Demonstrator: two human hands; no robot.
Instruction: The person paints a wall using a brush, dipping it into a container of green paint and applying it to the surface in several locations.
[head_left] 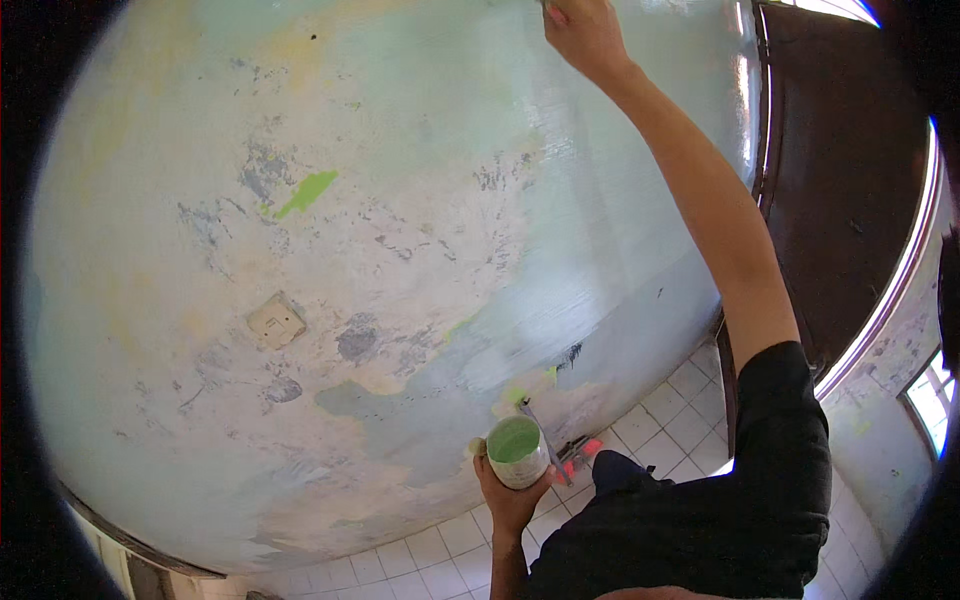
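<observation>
My left hand (512, 497) is wrapped round a whitish tub (520, 473) low in front of me, its fingers on the sides. Green paint (514, 439) shows in the tub's open mouth. At the upper edge my right hand (585, 38) is raised against the wall (430, 110), its fingers closed. What it grips is cut off by the picture's edge; only a small reddish bit shows there. Patchy pale blue, cream and grey cover the wall, with a bright green patch (307, 194) left of centre.
A square cream wall fitting (276, 320) sits on the wall. White floor tiles (665, 405) run along its foot. Behind the tub are a long grey bar (546, 440) and red-and-grey items (577, 458). A dark brown door (840, 180) stands at the right.
</observation>
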